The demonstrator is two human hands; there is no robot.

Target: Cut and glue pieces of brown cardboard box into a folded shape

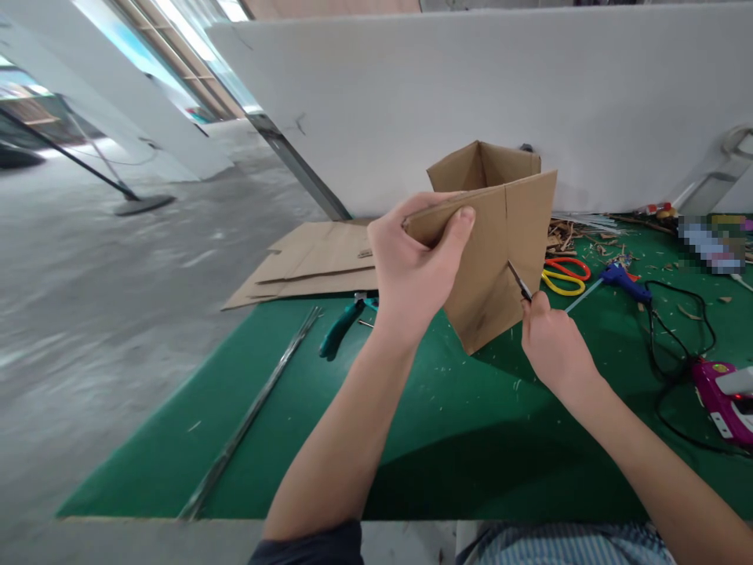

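Observation:
My left hand (420,263) grips the upper left edge of a brown cardboard piece (488,267), its thumb on the near face. The piece stands tilted above the green table, with a vertical crease running down from its top edge. In my right hand (556,337) is a slim knife (518,280) with a pointed blade, most of its handle hidden by the fingers. The blade's tip touches the cardboard at the lower end of the crease. Behind rises an open-topped cardboard box shape (500,165); whether it joins the front piece I cannot tell.
Flat cardboard sheets (318,255), teal-handled pliers (341,329) and a bundle of thin rods (252,412) lie left on the green table (464,424). Rightward are scissors (568,275), a blue glue gun (627,282), its cord, and a magenta device (721,400). A white panel (376,102) stands behind.

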